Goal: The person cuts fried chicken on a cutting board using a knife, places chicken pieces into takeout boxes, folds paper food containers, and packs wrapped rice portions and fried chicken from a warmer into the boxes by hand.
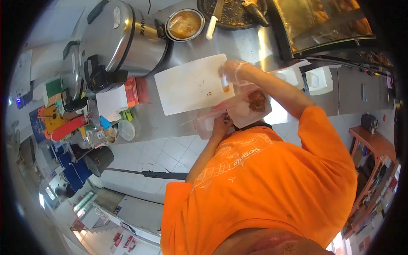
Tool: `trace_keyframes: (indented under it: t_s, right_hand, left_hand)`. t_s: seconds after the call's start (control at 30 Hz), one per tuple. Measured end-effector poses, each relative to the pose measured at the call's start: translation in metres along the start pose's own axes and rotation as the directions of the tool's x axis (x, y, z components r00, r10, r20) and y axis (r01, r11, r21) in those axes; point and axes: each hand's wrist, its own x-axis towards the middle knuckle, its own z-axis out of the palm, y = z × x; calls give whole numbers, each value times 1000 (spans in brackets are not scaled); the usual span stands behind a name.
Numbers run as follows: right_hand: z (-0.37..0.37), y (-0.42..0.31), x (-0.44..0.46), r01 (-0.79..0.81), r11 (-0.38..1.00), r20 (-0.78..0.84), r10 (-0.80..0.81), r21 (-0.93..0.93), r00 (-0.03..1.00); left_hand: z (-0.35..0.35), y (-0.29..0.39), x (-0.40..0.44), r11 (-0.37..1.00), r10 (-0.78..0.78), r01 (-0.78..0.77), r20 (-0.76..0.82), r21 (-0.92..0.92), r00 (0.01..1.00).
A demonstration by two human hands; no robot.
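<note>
A clear plastic container [243,111] with brown food [257,101] at its right end lies between my torso and a white cutting board [191,85]. At the container's left part is my left hand [222,124], its fingers closed around something small and dark that I cannot make out. My right hand [233,71] is over the board's right end, near its handle slot, blurred, with a clear glove or film at the wrist. Its fingers are not readable. A few brown crumbs [209,92] dot the board.
A large steel cooker [146,42] stands at upper left, beside a bowl of broth [185,25]. Behind the board are a white-handled knife [211,28] and a dark pan [238,20]. White trays [318,80] and a glass food case [325,21] are at right.
</note>
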Motion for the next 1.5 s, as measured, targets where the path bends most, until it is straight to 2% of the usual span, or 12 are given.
trace_keyframes:
  t_s: [0.07,0.2,0.53,0.6,0.67,0.73,0.9,1.0,1.07,1.37,1.43,1.5]
  right_hand:
    - [-11,-35,9,-2,932,332,131,-361,934]
    - [126,51,102,259,906,261,-175,-334,950]
    - [79,31,53,570,669,383,-425,-478,820]
    - [93,30,55,147,983,263,-113,-112,958]
    - [116,34,62,-166,952,202,114,259,973]
    - [106,39,67,51,926,164,-120,373,979]
    - [-19,83,113,206,945,-376,-293,-253,879]
    - [-165,142,124,-284,914,-590,64,-289,805]
    - [-244,124,80,-487,831,-458,335,-269,823]
    - [-253,275,175,-547,836,-434,475,-52,766]
    - [-255,226,161,-471,650,-433,754,596,493]
    - [-234,250,181,-582,740,-587,649,339,484]
  left_hand:
    - [-1,-1,6,997,20,-19,-16,70,1000]
    - [-3,11,3,995,-20,16,-38,-95,999]
    - [8,-17,19,989,26,-37,-74,-145,997]
    - [11,-22,20,987,-4,-9,-83,-159,997]
    - [8,-17,19,993,-18,10,-69,-121,997]
    - [10,-23,16,989,-61,55,-43,-136,997]
    - [7,-18,14,997,-25,20,-72,-73,997]
    - [14,-33,18,992,-75,68,-68,-103,995]
    - [10,-15,17,995,-72,67,-69,-71,995]
    - [29,-60,17,958,-47,18,-96,-285,994]
    - [26,-67,23,957,-10,-20,-101,-290,995]
    - [17,-42,17,996,54,-60,-103,-62,993]
